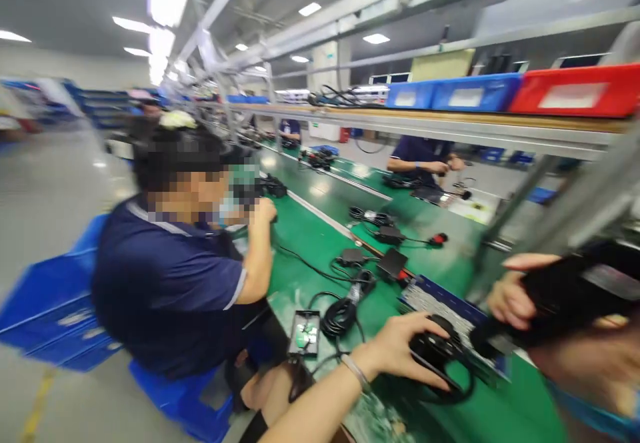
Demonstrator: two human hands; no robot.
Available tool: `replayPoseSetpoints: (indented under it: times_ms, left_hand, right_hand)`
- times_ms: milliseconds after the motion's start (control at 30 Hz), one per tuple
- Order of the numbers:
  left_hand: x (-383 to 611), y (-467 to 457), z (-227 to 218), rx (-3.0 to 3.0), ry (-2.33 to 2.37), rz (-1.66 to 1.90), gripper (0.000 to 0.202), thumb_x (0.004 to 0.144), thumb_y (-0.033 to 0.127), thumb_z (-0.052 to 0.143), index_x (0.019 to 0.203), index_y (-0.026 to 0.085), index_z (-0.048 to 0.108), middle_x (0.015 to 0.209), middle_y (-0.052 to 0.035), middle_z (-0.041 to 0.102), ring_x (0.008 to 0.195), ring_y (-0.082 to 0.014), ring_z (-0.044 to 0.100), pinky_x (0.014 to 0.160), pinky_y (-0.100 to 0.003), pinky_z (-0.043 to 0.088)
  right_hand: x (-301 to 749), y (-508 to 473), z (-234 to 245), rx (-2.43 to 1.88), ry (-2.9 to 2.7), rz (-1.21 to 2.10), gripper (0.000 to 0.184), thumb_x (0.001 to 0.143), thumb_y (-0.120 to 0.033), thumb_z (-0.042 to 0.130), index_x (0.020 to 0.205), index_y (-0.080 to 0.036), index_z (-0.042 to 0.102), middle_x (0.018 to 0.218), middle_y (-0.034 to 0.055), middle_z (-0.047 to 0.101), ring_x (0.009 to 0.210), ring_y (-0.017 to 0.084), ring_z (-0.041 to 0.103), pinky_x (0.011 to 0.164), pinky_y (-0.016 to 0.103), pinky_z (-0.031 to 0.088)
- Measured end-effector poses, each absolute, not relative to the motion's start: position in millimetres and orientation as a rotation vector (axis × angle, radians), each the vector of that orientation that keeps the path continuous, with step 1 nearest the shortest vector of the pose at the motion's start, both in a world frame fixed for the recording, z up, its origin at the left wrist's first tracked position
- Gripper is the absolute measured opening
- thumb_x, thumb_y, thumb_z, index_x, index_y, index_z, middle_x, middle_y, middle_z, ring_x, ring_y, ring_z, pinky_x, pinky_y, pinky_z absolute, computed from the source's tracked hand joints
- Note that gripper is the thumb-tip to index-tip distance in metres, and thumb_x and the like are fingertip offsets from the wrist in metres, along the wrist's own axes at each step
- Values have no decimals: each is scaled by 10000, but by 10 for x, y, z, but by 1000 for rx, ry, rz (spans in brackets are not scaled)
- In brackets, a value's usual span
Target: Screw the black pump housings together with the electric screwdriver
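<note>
My left hand (400,351) is curled over a black power adapter (434,348) with a looped black cable, low on the green work surface (320,283). My right hand (515,296) grips a blurred black object (565,300) at the right edge, just above a blue tray with a white ribbed pad (440,300). The two hands are close together, the right a little higher.
A co-worker in a navy shirt (170,283) sits close on my left on blue crates (50,310). Black adapters and coiled cables (350,310) and an open casing with a green board (304,333) lie on the bench. Other workers sit across; blue and red bins (500,91) line the upper shelf.
</note>
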State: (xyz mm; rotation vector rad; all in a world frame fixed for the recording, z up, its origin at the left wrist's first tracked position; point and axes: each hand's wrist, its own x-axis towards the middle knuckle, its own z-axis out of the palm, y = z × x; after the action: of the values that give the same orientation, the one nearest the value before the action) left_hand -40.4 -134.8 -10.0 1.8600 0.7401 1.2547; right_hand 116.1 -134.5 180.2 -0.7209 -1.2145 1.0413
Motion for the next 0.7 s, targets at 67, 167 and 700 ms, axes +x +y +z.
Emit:
replayPoseSetpoints:
  times_ms: [67, 167, 700]
  left_hand:
    - [-473, -1363, -47, 1861, 730, 1231, 767, 539, 627, 906, 1143, 188, 730, 1159, -115, 741, 1195, -312, 658, 1132, -410, 451]
    - [-512, -1354, -8, 1875, 698, 1210, 693, 571, 486, 939, 1157, 190, 718, 1162, -110, 754, 1307, -333, 597, 1184, -449, 394]
    - [-542, -1390, 37, 1930, 724, 1146, 672, 599, 411, 943, 1184, 184, 703, 1249, -126, 734, 1357, -332, 567, 1170, -446, 426]
  right_hand:
    - [1139, -1446, 1879, -706, -1213, 1021, 863, 532, -1025, 434, 750, -249, 743, 376, -3, 470, 295, 162, 413, 293, 307, 340]
    - [1042, -1458, 1943, -659, -1259, 1011, 833, 587, -1005, 444, 766, -241, 725, 387, -31, 494, 290, 130, 406, 317, 275, 347]
    - [972, -1464, 1990, -629, -1242, 1066, 739, 686, -938, 482, 687, -219, 652, 394, -52, 486, 292, 105, 396, 327, 253, 338]
